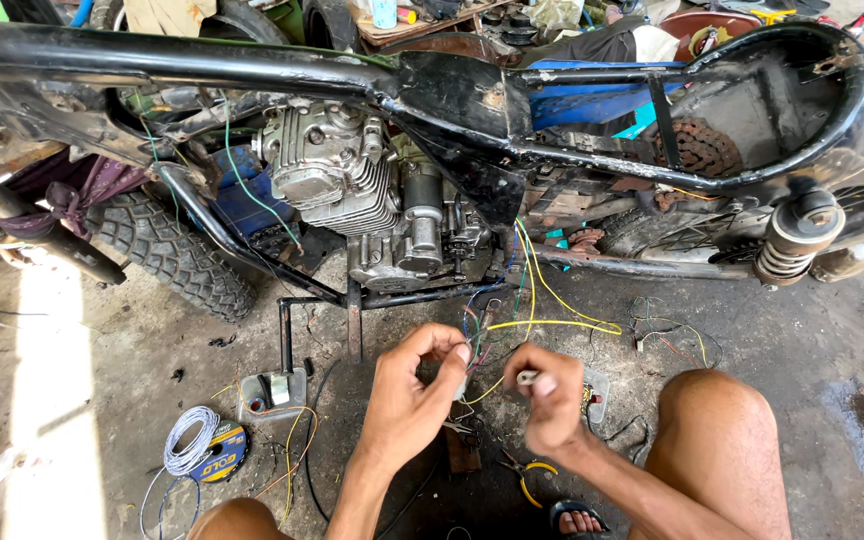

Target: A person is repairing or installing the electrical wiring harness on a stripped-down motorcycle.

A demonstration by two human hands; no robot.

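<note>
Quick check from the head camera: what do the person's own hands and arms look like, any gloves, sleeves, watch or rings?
Both are bare. The left hand and right hand wear no gloves, and no ring shows. The forearms are uncovered up to the frame edge: no sleeves, no watch, no wristband in view. The fingers look smudged with workshop grime.

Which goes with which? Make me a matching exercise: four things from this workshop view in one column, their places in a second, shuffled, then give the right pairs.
Things:
1. Engine
2. Wire coil
3. Shock absorber spring
4. Knobby tyre

Places:
A. On the floor, lower left of the hands
B. At the frame's right end, under the rear loop
C. Mounted in the middle of the black frame
D. Lying on the ground at the left, beneath the frame

Pairs: 1-C, 2-A, 3-B, 4-D
</note>
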